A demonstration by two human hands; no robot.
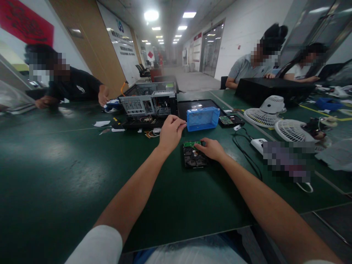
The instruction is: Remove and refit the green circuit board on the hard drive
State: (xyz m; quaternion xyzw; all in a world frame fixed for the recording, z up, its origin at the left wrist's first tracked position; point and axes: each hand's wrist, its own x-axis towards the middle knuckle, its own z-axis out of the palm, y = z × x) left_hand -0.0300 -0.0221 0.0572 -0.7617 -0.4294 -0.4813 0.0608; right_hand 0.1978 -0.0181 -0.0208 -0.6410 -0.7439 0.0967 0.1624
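Note:
My left hand (pixel 171 132) is raised above the green table (pixel 68 172), its fingers pinched together at the left edge of a blue plastic box (pixel 202 118). What the pinch holds is too small to make out. My right hand (pixel 211 149) rests on a hard drive (pixel 194 157) lying flat on the table with its green circuit board facing up, fingers pressed on its right side. An opened computer case (pixel 150 102) lies on its side behind the left hand.
A second circuit board (pixel 230 120) lies right of the blue box. Two white fans (pixel 277 117), a black cable (pixel 244 152) and a white power strip (pixel 258 143) are at the right. Other people sit at the far left and far right of the tables.

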